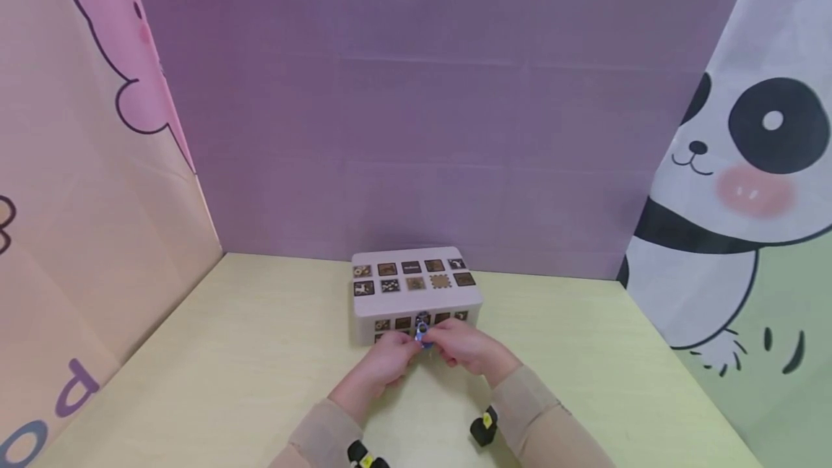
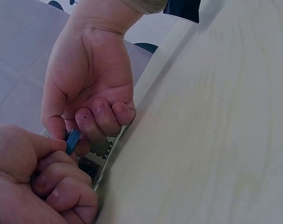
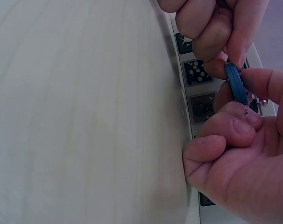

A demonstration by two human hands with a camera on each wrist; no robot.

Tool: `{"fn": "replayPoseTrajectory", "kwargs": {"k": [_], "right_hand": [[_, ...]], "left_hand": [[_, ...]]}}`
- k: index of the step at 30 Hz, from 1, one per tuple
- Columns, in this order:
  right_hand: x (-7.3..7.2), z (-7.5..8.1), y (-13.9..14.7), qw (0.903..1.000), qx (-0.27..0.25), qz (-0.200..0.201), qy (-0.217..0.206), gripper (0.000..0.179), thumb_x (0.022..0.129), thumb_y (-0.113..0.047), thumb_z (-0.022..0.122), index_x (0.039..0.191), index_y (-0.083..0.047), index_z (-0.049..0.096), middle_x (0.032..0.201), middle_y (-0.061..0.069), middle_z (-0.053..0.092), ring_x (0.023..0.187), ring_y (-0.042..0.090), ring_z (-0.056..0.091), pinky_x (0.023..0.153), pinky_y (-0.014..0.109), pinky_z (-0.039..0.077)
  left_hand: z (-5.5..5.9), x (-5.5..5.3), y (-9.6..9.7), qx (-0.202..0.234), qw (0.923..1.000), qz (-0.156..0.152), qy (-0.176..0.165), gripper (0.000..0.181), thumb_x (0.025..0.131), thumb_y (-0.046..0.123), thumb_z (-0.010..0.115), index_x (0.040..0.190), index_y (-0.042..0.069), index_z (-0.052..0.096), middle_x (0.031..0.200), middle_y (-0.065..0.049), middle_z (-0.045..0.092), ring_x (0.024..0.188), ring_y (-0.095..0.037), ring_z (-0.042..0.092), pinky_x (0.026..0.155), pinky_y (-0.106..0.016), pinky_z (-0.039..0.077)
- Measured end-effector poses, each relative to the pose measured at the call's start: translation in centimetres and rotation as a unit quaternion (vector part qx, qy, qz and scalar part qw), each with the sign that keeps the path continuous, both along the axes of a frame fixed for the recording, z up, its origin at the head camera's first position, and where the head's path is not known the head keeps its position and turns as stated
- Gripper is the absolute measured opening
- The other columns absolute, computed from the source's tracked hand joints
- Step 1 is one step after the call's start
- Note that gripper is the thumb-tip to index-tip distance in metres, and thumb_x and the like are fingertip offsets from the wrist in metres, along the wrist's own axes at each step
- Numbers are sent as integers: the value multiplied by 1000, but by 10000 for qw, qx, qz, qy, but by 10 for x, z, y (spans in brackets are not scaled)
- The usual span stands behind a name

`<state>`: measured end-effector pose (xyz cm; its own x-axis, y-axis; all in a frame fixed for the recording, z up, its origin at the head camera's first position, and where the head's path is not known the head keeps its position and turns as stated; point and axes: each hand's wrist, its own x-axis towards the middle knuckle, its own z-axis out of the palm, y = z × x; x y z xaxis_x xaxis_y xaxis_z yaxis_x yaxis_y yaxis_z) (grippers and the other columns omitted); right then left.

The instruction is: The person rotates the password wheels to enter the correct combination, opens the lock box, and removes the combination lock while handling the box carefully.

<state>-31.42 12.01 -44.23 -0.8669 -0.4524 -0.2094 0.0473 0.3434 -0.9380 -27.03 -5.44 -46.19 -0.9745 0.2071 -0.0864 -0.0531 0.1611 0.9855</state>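
A white box (image 1: pixel 409 301) with rows of dark square pictures stands in front of me. At the middle of its front, both hands meet on a small flat blue piece (image 1: pixel 422 332), seen nearly edge-on in the right wrist view. My left hand (image 1: pixel 387 358) pinches it from the left between thumb and fingers. From the other side, my right hand (image 1: pixel 469 347) pinches the same piece, with its other fingers (image 3: pixel 206 148) curled in below. Beside the blue piece, a shiny metal clasp (image 3: pixel 263 101) shows on the box. Fingers hide much of the piece.
The box stands on a pale wood-grain table (image 1: pixel 260 352), close to a purple back wall (image 1: pixel 422 114). A panda print (image 1: pixel 715 237) covers the right wall, and a pink cartoon (image 1: pixel 110 20) is on the left one. Black wrist straps (image 1: pixel 484 428) sit by the sleeves.
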Motion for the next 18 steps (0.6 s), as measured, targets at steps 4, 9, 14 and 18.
{"fn": "replayPoseTrajectory", "kwargs": {"k": [4, 9, 14, 18], "right_hand": [[0, 0, -1, 10000, 11, 36, 32, 18, 93, -16, 63, 93, 0, 71, 58, -5, 38, 51, 9, 33, 49, 22, 27], [-2, -1, -1, 10000, 3, 41, 1, 17, 93, -16, 63, 90, -2, 70, 58, -5, 39, 51, 9, 34, 48, 22, 27], [-2, -1, -1, 10000, 23, 17, -33, 18, 94, -17, 63, 91, -1, 71, 59, -5, 39, 52, 9, 34, 50, 22, 27], [0, 1, 0, 10000, 11, 65, -53, 19, 95, -17, 62, 96, 1, 71, 61, -4, 40, 53, 9, 34, 52, 23, 29]], "left_hand": [[1, 0, 0, 2, 10000, -25, 1, 22, 101, 10, 54, 97, -8, 65, 57, 8, 38, 44, -5, 29, 40, -19, 24], [2, 2, -1, 15, 10000, -40, -28, 22, 102, 11, 53, 102, -9, 65, 59, 8, 40, 45, -5, 30, 41, -19, 25], [4, 3, -2, 7, 10000, -33, -71, 23, 102, 11, 54, 102, -8, 65, 59, 7, 40, 45, -5, 29, 42, -20, 25], [4, 3, -2, -37, 10000, -15, -69, 21, 102, 11, 54, 100, -7, 65, 60, 7, 40, 45, -5, 30, 41, -20, 25]]}}
